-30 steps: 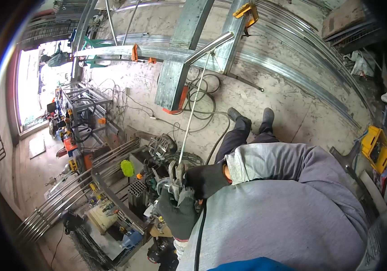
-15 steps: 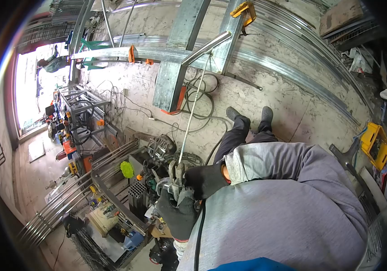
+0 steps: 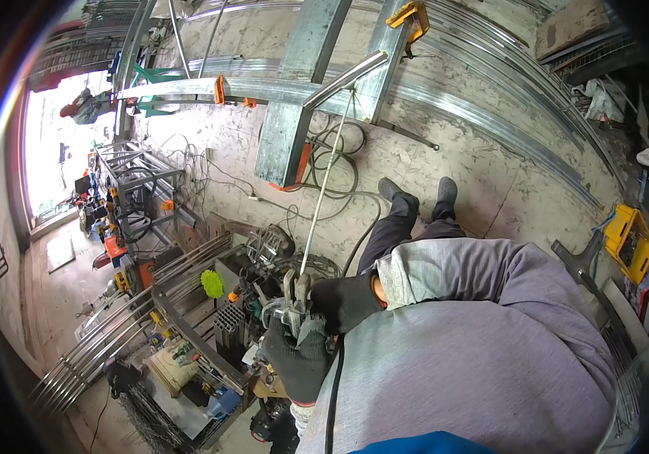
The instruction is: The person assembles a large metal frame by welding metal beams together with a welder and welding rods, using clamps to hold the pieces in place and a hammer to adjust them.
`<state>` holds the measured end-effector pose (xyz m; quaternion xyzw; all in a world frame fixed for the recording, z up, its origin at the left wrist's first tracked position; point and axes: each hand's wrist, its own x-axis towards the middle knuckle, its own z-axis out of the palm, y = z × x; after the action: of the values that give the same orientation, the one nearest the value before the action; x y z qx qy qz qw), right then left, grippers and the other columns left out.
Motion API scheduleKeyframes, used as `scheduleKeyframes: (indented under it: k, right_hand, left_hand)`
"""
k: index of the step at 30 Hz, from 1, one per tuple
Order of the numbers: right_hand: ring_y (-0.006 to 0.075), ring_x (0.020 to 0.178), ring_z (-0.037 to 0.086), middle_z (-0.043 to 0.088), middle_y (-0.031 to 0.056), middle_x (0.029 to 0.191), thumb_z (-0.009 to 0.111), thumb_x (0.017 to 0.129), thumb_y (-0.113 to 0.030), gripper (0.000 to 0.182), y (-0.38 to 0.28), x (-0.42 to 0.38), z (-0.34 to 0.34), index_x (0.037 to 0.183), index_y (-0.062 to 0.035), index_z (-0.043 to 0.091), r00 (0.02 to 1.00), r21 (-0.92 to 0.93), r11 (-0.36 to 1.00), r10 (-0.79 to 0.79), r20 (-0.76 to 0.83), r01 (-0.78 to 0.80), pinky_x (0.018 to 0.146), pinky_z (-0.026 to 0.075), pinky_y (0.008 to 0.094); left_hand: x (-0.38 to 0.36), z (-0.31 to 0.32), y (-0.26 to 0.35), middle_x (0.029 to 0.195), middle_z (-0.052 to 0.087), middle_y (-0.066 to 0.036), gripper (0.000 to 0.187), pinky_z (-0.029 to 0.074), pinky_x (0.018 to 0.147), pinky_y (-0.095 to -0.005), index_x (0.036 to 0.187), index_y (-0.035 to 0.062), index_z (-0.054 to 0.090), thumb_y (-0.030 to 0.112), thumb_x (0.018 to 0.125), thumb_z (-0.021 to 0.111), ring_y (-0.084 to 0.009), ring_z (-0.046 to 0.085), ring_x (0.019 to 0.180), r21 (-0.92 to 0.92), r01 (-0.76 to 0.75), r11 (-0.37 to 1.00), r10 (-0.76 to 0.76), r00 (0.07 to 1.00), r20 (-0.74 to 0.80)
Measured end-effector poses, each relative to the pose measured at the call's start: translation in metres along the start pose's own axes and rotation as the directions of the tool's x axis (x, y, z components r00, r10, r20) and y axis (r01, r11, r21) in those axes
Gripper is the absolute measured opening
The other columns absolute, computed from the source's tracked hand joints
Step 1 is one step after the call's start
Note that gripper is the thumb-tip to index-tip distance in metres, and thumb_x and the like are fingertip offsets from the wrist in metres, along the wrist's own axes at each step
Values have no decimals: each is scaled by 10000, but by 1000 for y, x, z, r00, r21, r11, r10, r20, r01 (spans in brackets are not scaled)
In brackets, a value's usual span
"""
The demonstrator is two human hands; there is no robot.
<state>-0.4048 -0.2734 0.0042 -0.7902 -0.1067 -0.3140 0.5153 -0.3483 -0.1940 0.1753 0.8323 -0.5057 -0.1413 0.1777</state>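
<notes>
My right hand (image 3: 343, 303), in a black glove, is closed round what looks like a welding electrode holder (image 3: 289, 286); the grip is mostly hidden. From its metal jaws a thin pale welding rod (image 3: 324, 181) runs up to the joint between a short steel bar (image 3: 347, 79) and an upright box beam (image 3: 377, 83). My left hand (image 3: 295, 365), in a dark grey glove, is closed just below, its fingers against the metal part of the holder. A black cable (image 3: 333, 397) hangs beside both hands, along my shirt.
Wide box beams (image 3: 286, 132) lie across long steel profiles (image 3: 491, 132). An orange-yellow clamp (image 3: 413, 19) sits at the top. Left stands a cluttered workbench (image 3: 180, 333) with tubes (image 3: 90, 356). Cables (image 3: 347, 163) coil on the floor. A yellow crate (image 3: 631, 242) is at right.
A person in the bright doorway has shifted slightly, and a red head covering now shows. My hands, the holder and the rod stay almost exactly where they were.
</notes>
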Motion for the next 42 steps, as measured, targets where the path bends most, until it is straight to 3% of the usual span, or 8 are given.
scheduleKeyframes:
  k: [8,11,12,16,25,29,38,42]
  right_hand:
    - [331,854,685,693,171,909,640,879,-174,159,-6,3,-8,987,-59,662,980,432,889,193,-46,-155,793,535,425]
    - [285,867,682,707,141,942,592,938,-200,156,10,-1,9,986,-75,671,983,373,909,172,68,-185,805,537,383]
    - [270,871,681,711,131,953,576,957,-209,165,12,-1,14,986,-80,674,980,353,915,167,103,-194,809,538,369]
    - [282,1012,657,683,169,1094,646,876,-172,245,4,5,13,1070,-24,627,977,934,342,212,28,-101,895,527,362]
    - [318,958,690,717,185,1020,680,797,-78,284,-2,9,15,1074,-12,675,979,604,793,177,-99,-82,855,553,392]
    - [329,978,690,716,200,1063,670,788,-77,320,-34,9,-33,1100,-7,677,946,897,434,319,-64,-85,867,553,401]
    - [347,964,702,711,228,1041,709,750,-121,370,-17,5,-17,1096,5,679,972,558,819,217,-90,-131,847,560,413]
    - [214,982,689,729,47,1022,525,1035,-187,213,-28,2,-34,1196,-86,621,967,599,774,255,2,-206,960,510,361]
  left_hand:
    - [3,-2,3,1076,630,-210,465,503,686,-404,1164,-41,603,324,902,726,-286,636,823,-61,73,995,-70,996,51]
    - [-2,4,0,1039,628,-192,481,487,824,-439,1199,-28,596,282,868,757,-299,613,948,-437,496,751,-457,867,199]
    - [-12,1,-10,1104,603,-207,571,454,928,-461,1319,-39,542,223,860,757,-326,575,1071,141,113,983,-115,993,5]
    - [-37,1,-41,1272,547,-211,561,427,1019,-442,1425,-57,485,229,966,632,-331,551,1148,92,-34,995,47,989,-143]
    - [-29,5,-35,1277,580,-214,595,434,1031,-434,1420,-56,496,322,991,661,-325,582,1169,33,37,999,-34,996,-88]
    - [-21,5,-21,1174,573,-249,578,441,950,-480,1347,-75,530,284,934,717,-395,565,1082,129,18,991,-8,997,-82]
    - [-11,-4,-6,1292,572,-233,602,432,1044,-453,1396,-54,520,356,982,671,-357,575,1208,80,137,987,-145,984,101]
    - [-11,-4,-4,1295,566,-235,601,433,1043,-454,1389,-60,517,358,984,667,-357,575,1207,127,137,982,-150,984,96]
